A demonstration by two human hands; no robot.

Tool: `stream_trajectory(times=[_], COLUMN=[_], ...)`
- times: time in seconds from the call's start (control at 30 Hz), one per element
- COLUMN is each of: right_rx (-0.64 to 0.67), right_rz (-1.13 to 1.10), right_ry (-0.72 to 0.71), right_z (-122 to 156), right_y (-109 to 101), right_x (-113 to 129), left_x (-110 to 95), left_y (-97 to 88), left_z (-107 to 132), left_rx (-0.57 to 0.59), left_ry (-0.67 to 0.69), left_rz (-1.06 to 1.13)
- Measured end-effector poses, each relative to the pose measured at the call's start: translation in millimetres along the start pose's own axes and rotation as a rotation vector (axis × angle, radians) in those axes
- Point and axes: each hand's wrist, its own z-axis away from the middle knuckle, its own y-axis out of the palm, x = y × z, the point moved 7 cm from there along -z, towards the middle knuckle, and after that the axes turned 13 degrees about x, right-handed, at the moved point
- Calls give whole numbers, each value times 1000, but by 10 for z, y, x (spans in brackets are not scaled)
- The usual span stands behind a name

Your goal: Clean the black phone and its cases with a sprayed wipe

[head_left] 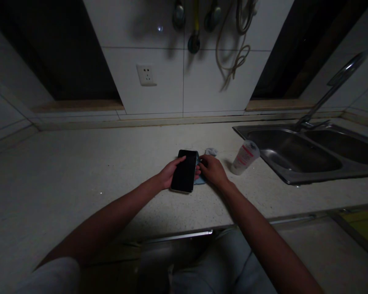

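A black smartphone, its screen dark and facing up, rests in my left hand. The thumb lies over its upper left edge, and fingertips come round from beneath on the right side. Close to the phone's right edge, my right hand has its fingers closed on what looks like a blue cloth, partly hidden behind the phone and the hand. Just beyond the right knuckles lies a crumpled whitish piece, possibly tissue. A clear plastic cup with red print stands to the right of that hand.
Both hands are over a pale speckled countertop. On the right is a steel double sink with a tall faucet. The tiled wall behind carries a socket, pipe fittings and a hanging cord.
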Motion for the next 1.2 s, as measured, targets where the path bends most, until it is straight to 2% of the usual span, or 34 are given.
stream_trajectory(times=[0.47,0.83,1.2], right_rx=[-7,2,-8], right_rz=[24,28,27], right_ry=[1,6,11], right_z=[-1,-6,-7], right_y=[7,-6,6], right_x=[-4,1,-11], left_x=[-9,1,-1], left_y=[55,18,23], left_z=[29,5,16], left_rx=[-13,25,-1], left_ry=[3,-8,-2], left_rz=[-26,-19,-24])
